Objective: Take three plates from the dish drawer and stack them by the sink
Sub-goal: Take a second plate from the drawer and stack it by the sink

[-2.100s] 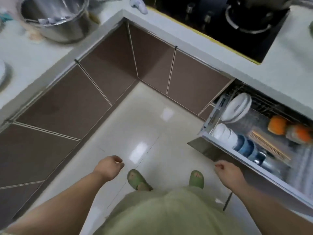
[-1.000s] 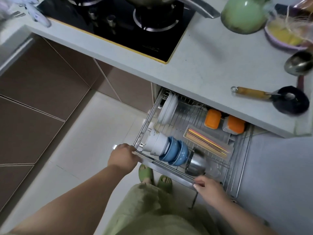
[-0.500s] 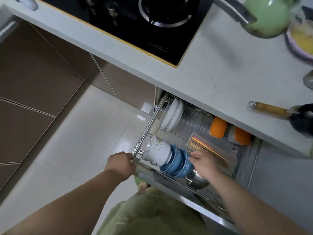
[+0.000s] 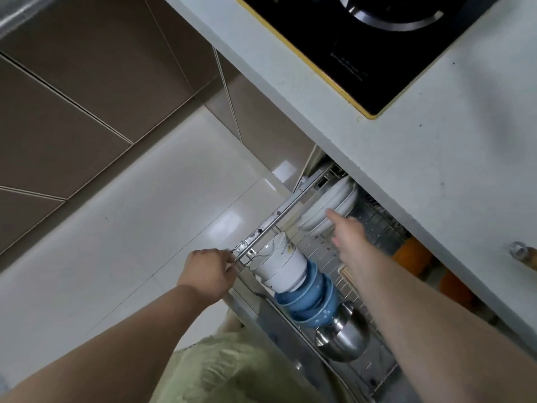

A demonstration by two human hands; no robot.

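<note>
Right hand (image 4: 345,228) risen to plates (image 4: 328,205)

Both bare forearms reach forward and down, the left hand (image 4: 207,271) curled in a closed grip with knuckles up, the right hand (image 4: 345,229) stretched farther out, its fingers (image 4: 332,214) extended, loosely spread and holding nothing.

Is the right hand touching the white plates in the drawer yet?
Cannot tell. In the head view the right hand reaches with its fingertips overlapping the white plates, but no contact or gap shows plainly. The left hand grips the drawer rail.
</note>
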